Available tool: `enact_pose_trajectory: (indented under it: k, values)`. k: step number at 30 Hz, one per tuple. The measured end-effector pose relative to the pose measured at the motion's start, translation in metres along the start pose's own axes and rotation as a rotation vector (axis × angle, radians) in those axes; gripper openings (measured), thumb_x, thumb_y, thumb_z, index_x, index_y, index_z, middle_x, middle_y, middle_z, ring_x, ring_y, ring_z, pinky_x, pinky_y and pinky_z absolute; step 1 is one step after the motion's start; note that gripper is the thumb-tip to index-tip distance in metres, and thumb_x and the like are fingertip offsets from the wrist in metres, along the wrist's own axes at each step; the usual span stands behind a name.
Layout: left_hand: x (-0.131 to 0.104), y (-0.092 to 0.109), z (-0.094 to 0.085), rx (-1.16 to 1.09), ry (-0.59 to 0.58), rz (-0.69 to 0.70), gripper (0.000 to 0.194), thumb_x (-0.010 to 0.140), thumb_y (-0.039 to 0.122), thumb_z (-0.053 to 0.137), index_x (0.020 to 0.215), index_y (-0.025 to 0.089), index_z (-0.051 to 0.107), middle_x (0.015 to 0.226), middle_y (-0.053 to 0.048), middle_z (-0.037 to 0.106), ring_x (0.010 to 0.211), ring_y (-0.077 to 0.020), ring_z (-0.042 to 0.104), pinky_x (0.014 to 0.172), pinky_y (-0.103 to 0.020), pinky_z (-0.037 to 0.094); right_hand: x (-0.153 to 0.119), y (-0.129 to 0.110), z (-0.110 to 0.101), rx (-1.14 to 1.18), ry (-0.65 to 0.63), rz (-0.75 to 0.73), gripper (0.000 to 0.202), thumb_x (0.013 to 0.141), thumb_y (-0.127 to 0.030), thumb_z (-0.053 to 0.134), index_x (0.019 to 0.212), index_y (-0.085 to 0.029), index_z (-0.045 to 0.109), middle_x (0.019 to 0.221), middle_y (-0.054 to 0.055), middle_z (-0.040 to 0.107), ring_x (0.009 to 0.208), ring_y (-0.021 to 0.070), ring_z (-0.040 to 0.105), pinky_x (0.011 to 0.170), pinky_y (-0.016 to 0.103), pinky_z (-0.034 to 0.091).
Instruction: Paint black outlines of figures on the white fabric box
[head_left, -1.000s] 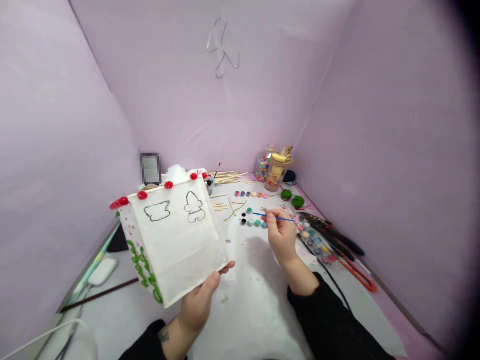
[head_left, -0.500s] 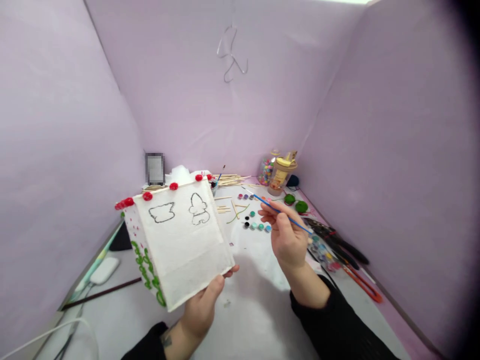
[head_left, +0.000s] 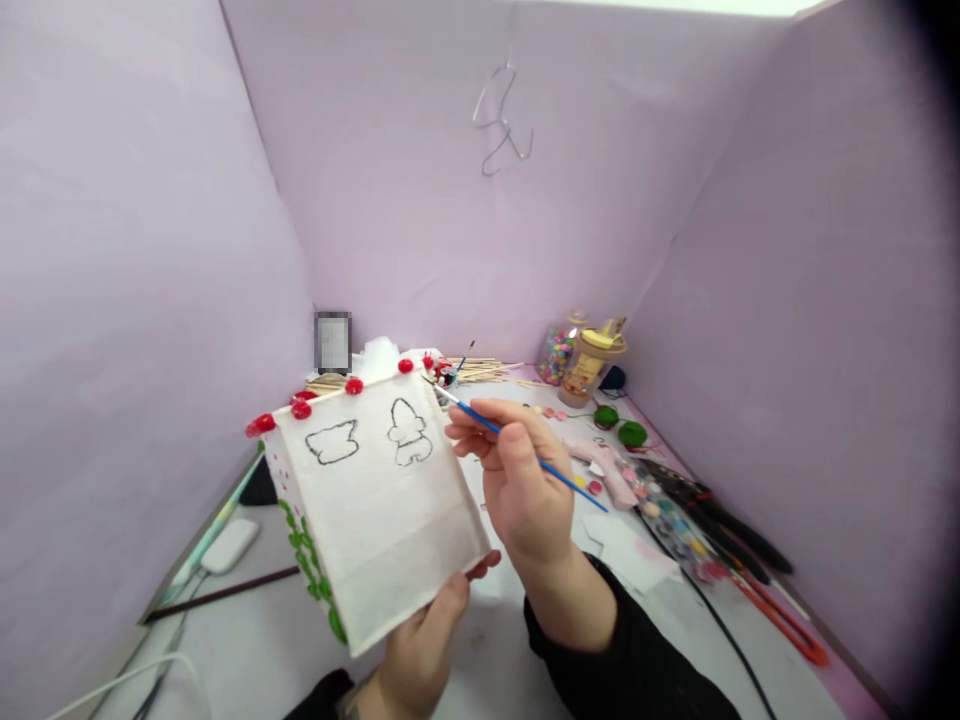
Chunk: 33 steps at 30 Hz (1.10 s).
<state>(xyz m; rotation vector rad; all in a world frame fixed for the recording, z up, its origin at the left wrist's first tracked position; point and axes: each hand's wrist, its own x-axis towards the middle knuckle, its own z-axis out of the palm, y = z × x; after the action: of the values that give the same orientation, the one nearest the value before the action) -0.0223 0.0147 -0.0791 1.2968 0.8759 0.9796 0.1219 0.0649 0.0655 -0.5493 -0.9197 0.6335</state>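
My left hand (head_left: 424,640) grips the lower edge of a white box-shaped lantern (head_left: 397,525), thumb on the front face and fingers behind. Two black outlines are drawn on that face: a wavy-edged shape and a figure in a pointed hat. Red blobs run along the top rim, and green leafy marks cover the left side. In my right hand (head_left: 525,480) is a thin blue paintbrush (head_left: 551,467), pinched between thumb and fingers. Its tip is close to the face's upper right corner; whether it touches, I cannot tell.
Behind stand a yellow-lidded cup (head_left: 592,365), a jar of coloured beads (head_left: 556,352) and wooden sticks (head_left: 487,370). At right lie green pompoms (head_left: 632,434), paint pots (head_left: 675,525), black-handled pliers (head_left: 739,530) and an orange-handled tool (head_left: 784,620). A white case (head_left: 231,546) lies left.
My right hand has brought the paintbrush leftward to the lantern's upper right corner. The view has shifted a little, and the lantern stays in my left hand.
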Motion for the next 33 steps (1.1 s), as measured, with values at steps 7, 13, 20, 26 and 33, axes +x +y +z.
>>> enact_pose_trajectory:
  k: [7,13,20,26,33]
  values:
    - [-0.003,0.014,0.004,0.034,0.053,0.006,0.052,0.097,0.069,0.066,0.109,0.025,0.09,0.119,-0.011,0.088,0.119,-0.0309,0.079,0.117,-0.042,0.056,-0.01,0.005,-0.003,-0.264,0.045,-0.219,0.007,0.098,-0.031,0.073,0.094,-0.026,0.07,0.08,-0.002,0.073,0.071,0.0156,0.07,0.067,0.032,0.059]
    - [-0.004,0.024,0.006,0.08,0.056,0.0,0.056,0.096,0.074,0.064,0.105,0.026,0.091,0.113,-0.01,0.09,0.12,-0.0314,0.08,0.122,-0.041,0.051,-0.015,0.013,-0.007,-0.374,-0.051,-0.432,0.008,0.102,-0.025,0.057,0.098,-0.024,0.064,0.075,-0.001,0.062,0.065,0.0161,0.06,0.063,0.034,0.051]
    - [-0.006,0.016,0.003,0.13,0.044,-0.026,0.058,0.097,0.075,0.062,0.103,0.024,0.091,0.125,-0.011,0.087,0.148,-0.0336,0.061,0.136,-0.05,0.021,-0.018,0.016,-0.013,-0.464,-0.097,-0.448,0.009,0.1,-0.018,0.058,0.101,-0.025,0.064,0.075,-0.001,0.065,0.064,0.0166,0.062,0.062,0.033,0.052]
    - [-0.009,0.013,0.003,0.054,0.034,-0.054,0.05,0.1,0.068,0.063,0.105,0.027,0.09,0.135,-0.009,0.083,0.156,-0.0313,0.05,0.136,-0.049,0.007,-0.021,0.02,-0.014,-0.53,-0.089,-0.41,0.007,0.101,-0.019,0.059,0.101,-0.027,0.06,0.075,-0.001,0.065,0.066,0.0179,0.064,0.065,0.034,0.055]
    - [-0.009,0.014,0.003,0.064,0.041,-0.05,0.047,0.099,0.066,0.065,0.102,0.027,0.091,0.134,-0.008,0.083,0.156,-0.0319,0.051,0.136,-0.05,0.005,-0.02,0.017,-0.014,-0.594,-0.107,-0.421,0.009,0.101,-0.017,0.058,0.099,-0.026,0.059,0.077,-0.001,0.064,0.068,0.0165,0.064,0.066,0.032,0.055]
